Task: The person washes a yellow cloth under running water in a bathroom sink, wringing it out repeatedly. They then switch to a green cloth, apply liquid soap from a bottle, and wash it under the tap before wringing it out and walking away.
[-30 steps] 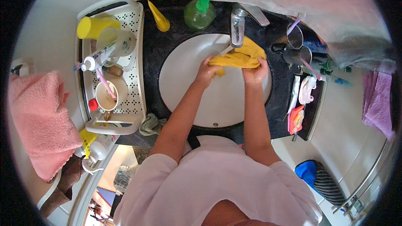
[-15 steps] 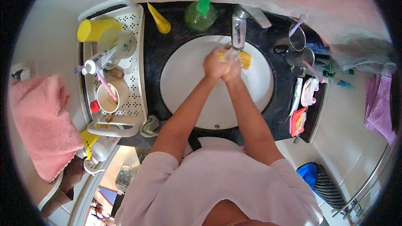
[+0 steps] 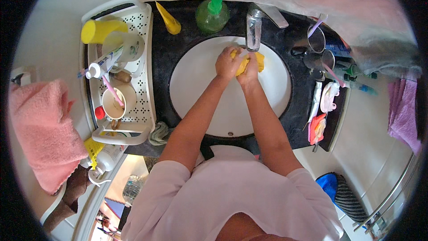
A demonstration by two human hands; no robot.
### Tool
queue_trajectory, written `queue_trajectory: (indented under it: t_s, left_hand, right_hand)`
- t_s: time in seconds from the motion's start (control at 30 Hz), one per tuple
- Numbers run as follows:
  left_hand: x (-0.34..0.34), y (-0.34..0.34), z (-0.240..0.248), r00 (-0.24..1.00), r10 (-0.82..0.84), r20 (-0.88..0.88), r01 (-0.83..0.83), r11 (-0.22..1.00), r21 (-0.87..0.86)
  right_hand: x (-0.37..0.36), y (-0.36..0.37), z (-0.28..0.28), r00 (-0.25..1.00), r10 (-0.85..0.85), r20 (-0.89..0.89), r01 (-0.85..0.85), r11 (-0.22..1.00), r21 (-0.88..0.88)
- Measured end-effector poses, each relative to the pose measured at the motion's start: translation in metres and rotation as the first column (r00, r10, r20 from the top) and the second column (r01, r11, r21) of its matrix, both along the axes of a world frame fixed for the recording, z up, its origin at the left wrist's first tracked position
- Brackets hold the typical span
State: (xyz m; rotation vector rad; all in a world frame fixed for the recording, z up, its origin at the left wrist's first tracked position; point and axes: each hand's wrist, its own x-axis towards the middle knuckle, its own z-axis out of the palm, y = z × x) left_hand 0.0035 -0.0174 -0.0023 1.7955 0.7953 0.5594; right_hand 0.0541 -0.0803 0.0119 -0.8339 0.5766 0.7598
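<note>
Both my hands are over the white oval sink (image 3: 200, 102), under the spout of the metal faucet (image 3: 254, 29). A wet-looking yellow cloth (image 3: 261, 62) is bunched between them. My left hand (image 3: 226, 66) is closed round one side of it, with yellow showing at the fingertips. Against the other side my right hand (image 3: 249, 72) is closed too, and a fold of cloth sticks out past it. Water seems to fall from the spout onto the hands. The fingers' undersides are hidden.
A white perforated rack (image 3: 140, 31) on the left holds a yellow cup (image 3: 98, 32), toothpaste and a mug (image 3: 118, 102). Behind the sink stand a green pump bottle (image 3: 212, 18) and a yellow tube (image 3: 169, 20). Glasses with toothbrushes (image 3: 316, 40) stand right of the faucet.
My hands have shifted slightly on the cloth under the spout. More yellow now shows between them.
</note>
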Motion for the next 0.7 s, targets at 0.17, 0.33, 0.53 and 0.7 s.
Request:
queue_trajectory:
  t_s: [0.17,0.33,0.53,0.7]
  left_hand:
    - [-0.042,0.025,0.0,0.97,-0.243,0.024,0.201,0.739,-0.643]
    - [-0.066,0.028,0.004,0.97,-0.239,0.043,0.219,0.783,-0.583]
    - [-0.043,0.039,0.003,0.964,0.036,0.264,0.142,0.77,-0.622]
    - [-0.034,0.015,-0.02,0.903,-0.421,-0.089,0.429,0.895,0.119]
  right_hand:
    - [0.027,-0.044,0.002,0.99,0.018,0.141,-0.059,0.954,0.293]
    - [0.016,-0.054,0.036,0.989,0.12,0.091,-0.146,0.907,0.396]
    - [0.012,-0.06,0.045,0.967,0.185,0.175,-0.212,0.965,0.152]
    - [0.004,-0.05,0.042,0.992,0.123,0.017,-0.112,0.831,0.545]
